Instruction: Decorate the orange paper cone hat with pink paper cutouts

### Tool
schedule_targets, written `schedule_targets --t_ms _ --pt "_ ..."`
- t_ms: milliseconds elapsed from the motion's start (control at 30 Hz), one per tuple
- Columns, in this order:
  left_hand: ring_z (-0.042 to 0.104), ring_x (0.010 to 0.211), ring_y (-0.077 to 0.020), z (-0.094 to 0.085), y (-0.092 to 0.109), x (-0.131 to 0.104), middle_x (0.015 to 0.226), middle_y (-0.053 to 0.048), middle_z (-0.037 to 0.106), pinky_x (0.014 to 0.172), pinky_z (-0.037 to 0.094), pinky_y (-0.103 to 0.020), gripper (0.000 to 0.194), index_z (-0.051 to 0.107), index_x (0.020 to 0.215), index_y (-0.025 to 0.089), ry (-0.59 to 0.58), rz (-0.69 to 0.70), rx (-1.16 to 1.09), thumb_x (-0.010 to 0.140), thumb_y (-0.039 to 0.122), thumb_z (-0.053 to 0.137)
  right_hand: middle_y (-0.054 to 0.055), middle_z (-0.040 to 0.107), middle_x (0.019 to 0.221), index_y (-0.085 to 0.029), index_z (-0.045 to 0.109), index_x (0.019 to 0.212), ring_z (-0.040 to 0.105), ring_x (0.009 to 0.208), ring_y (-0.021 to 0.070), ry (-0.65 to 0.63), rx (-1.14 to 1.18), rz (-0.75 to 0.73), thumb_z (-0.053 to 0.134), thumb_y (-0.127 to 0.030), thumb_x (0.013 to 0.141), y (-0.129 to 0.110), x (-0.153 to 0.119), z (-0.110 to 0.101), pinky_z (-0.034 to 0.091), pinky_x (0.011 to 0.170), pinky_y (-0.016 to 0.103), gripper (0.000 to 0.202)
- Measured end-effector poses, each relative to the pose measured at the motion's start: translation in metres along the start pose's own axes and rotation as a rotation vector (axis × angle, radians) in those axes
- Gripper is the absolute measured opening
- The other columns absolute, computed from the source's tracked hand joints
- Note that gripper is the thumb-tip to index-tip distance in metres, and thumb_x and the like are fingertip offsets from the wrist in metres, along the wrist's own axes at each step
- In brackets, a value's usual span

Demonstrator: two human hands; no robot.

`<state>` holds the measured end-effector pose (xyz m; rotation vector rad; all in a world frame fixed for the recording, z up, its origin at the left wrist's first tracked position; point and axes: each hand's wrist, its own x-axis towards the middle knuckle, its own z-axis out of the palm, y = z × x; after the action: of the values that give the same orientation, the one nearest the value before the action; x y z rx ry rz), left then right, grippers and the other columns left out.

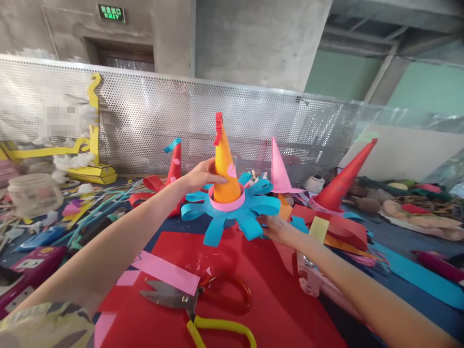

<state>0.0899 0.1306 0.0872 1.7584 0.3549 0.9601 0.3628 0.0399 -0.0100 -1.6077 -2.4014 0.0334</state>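
An orange paper cone [225,169] with a red curled strip on its tip and a pink band at its base stands upright on a ring of blue paper loops [217,232]. My left hand [205,175] is closed round the cone's left side, thumb in front. At the lower right of the loops is my right hand [277,227], its fingers partly hidden under and behind them; its grip cannot be made out. Below lie scissors [184,300] with one red and one yellow handle, and a pink paper strip [168,272], on red sheets [279,299].
Behind are a red cone [175,164], a pink cone [279,169] and a larger red cone [344,176]. A clear jar [35,194] and paper scraps lie at left, a long blue strip [420,275] at right. A perforated metal panel [145,116] runs along the back.
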Motion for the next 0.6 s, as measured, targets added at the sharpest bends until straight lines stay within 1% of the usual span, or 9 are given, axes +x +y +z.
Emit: schedule_targets --t_ms 67,100,233,333,467,600 --pt "0.064 0.108 -0.0269 0.001 -0.009 -0.001 0.112 -0.011 0.07 0.099 0.047 -0.046 0.05 0.062 0.107 0.015 -0.007 -0.037 -0.005 0.061 0.016 0.08 0.014 0.072 0.107 -0.017 0.073 0.099 0.065 0.102 0.0305 -0.033 -0.038 -0.008 0.055 -0.013 0.079 0.002 0.002 0.004 0.049 0.087 0.041 0.027" --pt "0.064 0.108 -0.027 0.001 -0.013 -0.001 0.111 -0.01 0.07 0.099 0.046 -0.046 0.05 0.062 0.107 0.015 -0.011 -0.054 -0.003 0.061 0.016 0.08 0.014 0.072 0.107 -0.017 0.073 0.099 0.064 0.103 0.0304 -0.051 -0.048 -0.009 0.055 -0.012 0.079 0.002 0.002 0.003 0.049 0.087 0.04 0.027" --pt "0.064 0.108 -0.0273 -0.001 -0.025 -0.002 0.112 -0.011 0.069 0.097 0.047 -0.047 0.049 0.062 0.107 0.015 -0.001 -0.092 0.019 0.061 0.017 0.079 0.009 0.075 0.097 -0.022 0.075 0.092 0.065 0.099 0.0279 -0.143 -0.072 -0.039 0.055 -0.008 0.078 -0.002 0.001 -0.007 0.049 0.083 0.035 0.028" --pt "0.064 0.107 -0.0266 -0.004 -0.031 0.0 0.112 -0.011 0.069 0.096 0.048 -0.046 0.05 0.061 0.106 0.015 0.024 -0.1 0.041 0.06 0.02 0.079 0.008 0.074 0.097 -0.023 0.075 0.093 0.066 0.097 0.0264 -0.198 -0.08 -0.073 0.057 -0.008 0.079 -0.004 0.001 -0.013 0.048 0.085 0.034 0.027" --pt "0.064 0.104 -0.0257 -0.007 -0.041 0.005 0.11 -0.01 0.068 0.091 0.051 -0.043 0.052 0.058 0.106 0.015 0.084 -0.128 0.141 0.059 0.022 0.079 0.011 0.072 0.094 -0.019 0.074 0.092 0.065 0.095 0.0288 -0.225 -0.112 -0.086 0.06 -0.012 0.081 -0.001 0.002 -0.013 0.047 0.088 0.039 0.019" --pt "0.064 0.098 -0.0257 -0.008 -0.056 0.012 0.103 -0.009 0.068 0.086 0.052 -0.041 0.052 0.058 0.105 0.014 0.127 -0.16 0.221 0.057 0.02 0.079 0.009 0.07 0.094 -0.021 0.072 0.09 0.062 0.096 0.0281 -0.243 -0.119 -0.114 0.06 -0.014 0.083 0.004 0.002 -0.012 0.047 0.084 0.038 0.016"
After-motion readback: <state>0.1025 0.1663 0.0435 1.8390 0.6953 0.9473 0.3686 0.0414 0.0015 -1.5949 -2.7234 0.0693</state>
